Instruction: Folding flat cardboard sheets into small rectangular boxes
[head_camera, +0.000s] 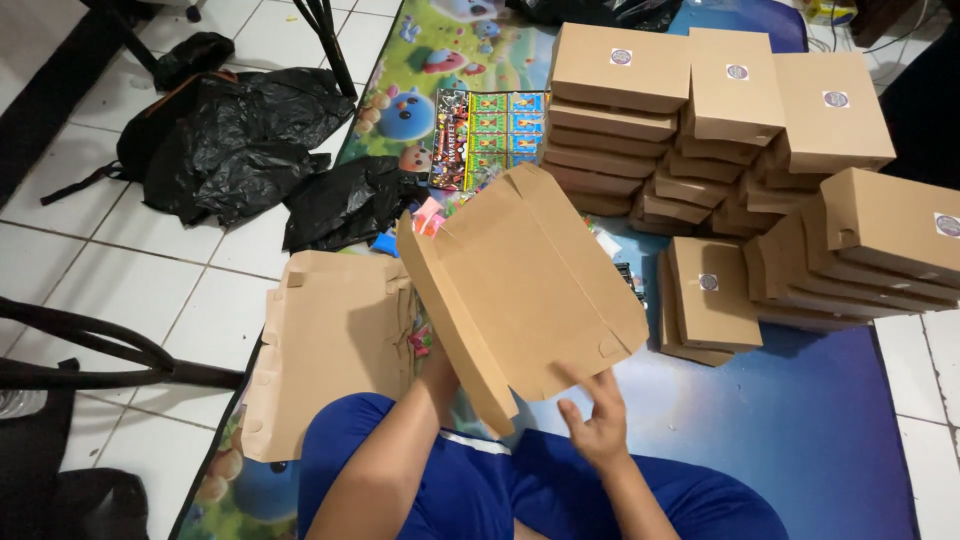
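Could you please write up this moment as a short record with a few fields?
Setting: person seated on a colourful play mat over white tile floor
Held item: half-folded brown cardboard box
Left hand: hidden behind the box, seemingly supporting it
Right hand: fingers open, touching the box's lower edge
Left side: pile of flat box blanks
Beyond: stacks of finished boxes with round stickers
Also: black plastic bags

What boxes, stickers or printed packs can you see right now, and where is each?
Half-folded brown carton: centre, in both hands.
Flat brown blanks: stacked left of it.
Closed brown boxes: stacked at rear right, flat and rectangular.
Round pale stickers: on box lids.
Colourful sachet strips: rear centre, on the mat.
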